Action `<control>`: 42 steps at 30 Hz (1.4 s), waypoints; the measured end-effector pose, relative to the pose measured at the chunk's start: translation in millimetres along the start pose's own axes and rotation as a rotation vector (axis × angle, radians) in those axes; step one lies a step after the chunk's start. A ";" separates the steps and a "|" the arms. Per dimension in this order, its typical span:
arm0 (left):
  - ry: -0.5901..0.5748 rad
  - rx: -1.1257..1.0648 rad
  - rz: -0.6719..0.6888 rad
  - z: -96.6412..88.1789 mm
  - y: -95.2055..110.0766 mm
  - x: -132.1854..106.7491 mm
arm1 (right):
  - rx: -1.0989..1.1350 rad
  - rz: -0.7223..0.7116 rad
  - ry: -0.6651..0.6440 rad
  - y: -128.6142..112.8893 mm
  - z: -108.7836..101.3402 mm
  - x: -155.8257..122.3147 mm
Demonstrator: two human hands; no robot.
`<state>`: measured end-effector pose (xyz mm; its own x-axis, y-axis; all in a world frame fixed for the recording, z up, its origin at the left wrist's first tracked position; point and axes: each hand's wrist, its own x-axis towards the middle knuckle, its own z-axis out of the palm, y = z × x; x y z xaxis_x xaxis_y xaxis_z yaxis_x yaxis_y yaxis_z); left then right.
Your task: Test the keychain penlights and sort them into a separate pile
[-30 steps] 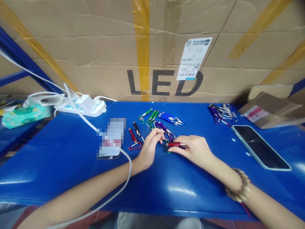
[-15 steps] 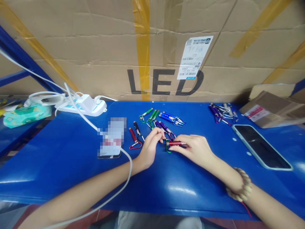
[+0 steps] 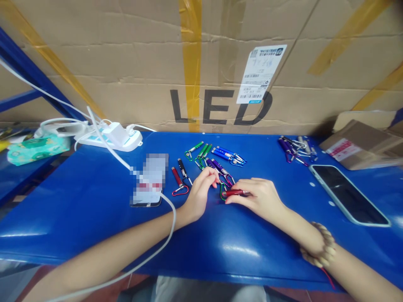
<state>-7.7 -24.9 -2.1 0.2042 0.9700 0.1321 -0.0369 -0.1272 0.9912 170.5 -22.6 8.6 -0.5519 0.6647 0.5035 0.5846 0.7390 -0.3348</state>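
Note:
Between thumb and fingers of my right hand [image 3: 260, 195] lies a small red keychain flashlight [image 3: 234, 193], nearly level just above the table. A green carabiner [image 3: 222, 191] hangs at its left end. The closed fingertips of my left hand [image 3: 203, 186] pinch the top of that carabiner; the exact spot is partly hidden. Just behind my hands lie purple flashlights [image 3: 220, 166]. Beyond them are green ones [image 3: 206, 151] and blue ones [image 3: 225, 154] with matching clips. Left of my left hand rest a red flashlight [image 3: 176, 176] with a red carabiner and a black one [image 3: 181, 167].
A phone [image 3: 153, 176] with a white cable lies left, another phone [image 3: 351, 195] right. A power strip [image 3: 126, 140] stands back left. More flashlights [image 3: 286, 150] lie back right beside a small carton [image 3: 352, 142]. A large cardboard box [image 3: 141, 63] walls off the blue table's [image 3: 103, 201] back.
The red flashlight has turned slightly in my right hand, its pale marking now out of sight. Both hands stay almost in place; the view has shifted a little.

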 end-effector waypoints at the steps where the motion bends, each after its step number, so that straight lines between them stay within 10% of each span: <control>1: -0.002 0.002 0.001 0.0 0.4 -0.1 | 0.005 -0.001 0.010 -0.2 -0.1 0.3; 42: 0.006 0.020 -0.016 -0.3 -3.3 1.2 | -0.051 0.008 -0.050 -0.4 -2.3 -1.1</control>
<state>-7.6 -23.3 -5.3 0.1985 0.9732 0.1165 -0.0142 -0.1160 0.9932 172.3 -23.9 10.0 -0.5758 0.6761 0.4598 0.6179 0.7281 -0.2968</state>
